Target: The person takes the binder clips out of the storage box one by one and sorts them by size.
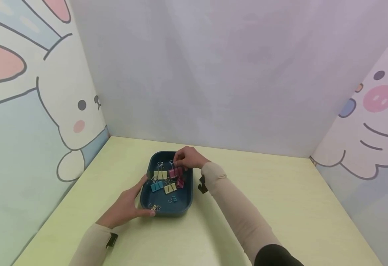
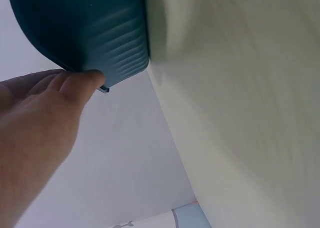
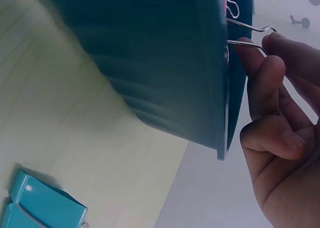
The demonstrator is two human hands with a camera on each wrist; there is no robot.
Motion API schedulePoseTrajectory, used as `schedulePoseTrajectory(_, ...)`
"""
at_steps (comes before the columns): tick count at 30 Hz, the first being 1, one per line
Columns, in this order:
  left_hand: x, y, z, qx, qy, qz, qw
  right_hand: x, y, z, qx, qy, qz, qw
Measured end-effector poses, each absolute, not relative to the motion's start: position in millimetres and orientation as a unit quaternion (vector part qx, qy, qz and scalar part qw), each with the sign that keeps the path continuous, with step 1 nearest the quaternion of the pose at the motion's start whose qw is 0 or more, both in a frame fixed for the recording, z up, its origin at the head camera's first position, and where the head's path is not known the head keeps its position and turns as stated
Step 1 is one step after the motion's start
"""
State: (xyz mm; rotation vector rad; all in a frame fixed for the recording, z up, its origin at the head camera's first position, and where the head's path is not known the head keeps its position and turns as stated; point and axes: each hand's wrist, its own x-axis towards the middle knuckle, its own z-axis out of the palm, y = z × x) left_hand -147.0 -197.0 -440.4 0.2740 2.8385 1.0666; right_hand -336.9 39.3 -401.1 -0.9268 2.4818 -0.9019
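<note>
A dark blue-green tray (image 1: 168,213) with ribbed sides stands on the table. In it lie yellow binder clips (image 1: 160,175), a blue binder clip (image 1: 157,186), pink binder clips (image 1: 180,182) and small clips (image 1: 173,199). My left hand (image 1: 127,207) holds the tray's near left corner, thumb along the front rim, fingers at the left side; the left wrist view shows fingertips over the rim. Over the tray's far right part, my right hand (image 1: 189,158) pinches the wire handles (image 3: 250,42) of a binder clip, apparently a pink one. The tray wall hides its body in the right wrist view.
A teal binder clip (image 3: 47,203) lies on the table outside the tray in the right wrist view; my right arm seems to cover it in the head view. Pale wall panels (image 1: 207,81) rise behind and at both sides of the yellowish table (image 1: 273,199).
</note>
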Motion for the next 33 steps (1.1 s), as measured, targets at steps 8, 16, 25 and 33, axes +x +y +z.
schedulePoseTrajectory(8, -152, -198, -440, 0.086, 0.929, 0.355, 0.056, -337, 43, -396, -0.311, 0.875, -0.34, 0.149)
schedulePoseTrajectory(16, -149, -199, -442, 0.09, 0.935, 0.341, 0.047, -334, 49, -385, -0.28, 0.875, -0.372, 0.131)
schedulePoseTrajectory(25, -146, -198, -440, 0.08, 0.933, 0.345, 0.061, -334, 70, -373, -0.281, 0.87, -0.395, 0.087)
schedulePoseTrajectory(33, -146, -199, -440, 0.087, 0.933, 0.346, 0.056, -333, 106, -368, -0.245, 0.865, -0.432, 0.065)
